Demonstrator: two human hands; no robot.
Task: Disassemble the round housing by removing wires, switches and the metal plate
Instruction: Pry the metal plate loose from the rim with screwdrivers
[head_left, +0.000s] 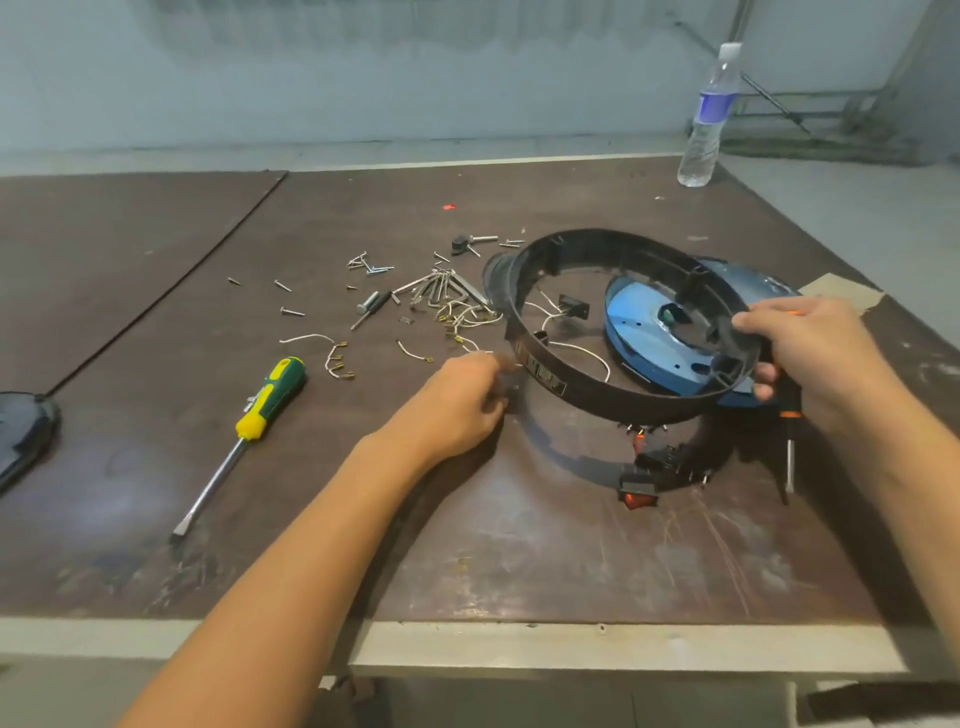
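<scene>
The round black housing (597, 387), a ring with inner ribs, is lifted and tilted above the table. My right hand (815, 358) grips its right rim together with a black and orange screwdriver (787, 447). My left hand (462, 400) pinches a white wire (480, 353) at the ring's left side. Another white wire (582, 351) and a small black switch (574, 306) hang inside the ring. Below it on the table lie a red rocker switch (639, 491) and a further black switch (660, 460). A blue metal plate (649, 317) lies behind the ring.
Loose screws, hex keys (441, 288) and cut white wires (317, 340) are scattered left of the housing. A yellow and green screwdriver (249, 415) lies at the left. A water bottle (709, 114) stands far right. A dark object (21, 436) sits at the left edge.
</scene>
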